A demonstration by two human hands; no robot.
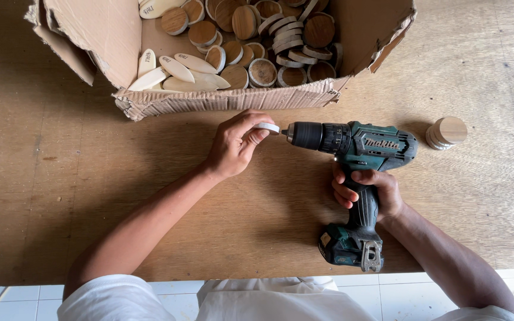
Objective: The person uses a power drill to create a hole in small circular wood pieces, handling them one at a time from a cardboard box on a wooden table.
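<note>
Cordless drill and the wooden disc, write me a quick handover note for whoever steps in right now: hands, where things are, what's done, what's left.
Left hand: fingers pinch a small round wooden disc on edge, held against the drill's tip.
Right hand: wrapped around the grip of the teal cordless drill, which lies sideways with its chuck pointing at the disc.
Torn cardboard box at the far side of the wooden table holds many round discs and some pale oval pieces.
Small stack of discs stands to the right of the drill.
Done: apparently that stack. Left: the disc in hand and, it seems, the box's contents. Whether the bit has entered the disc cannot be seen.
</note>
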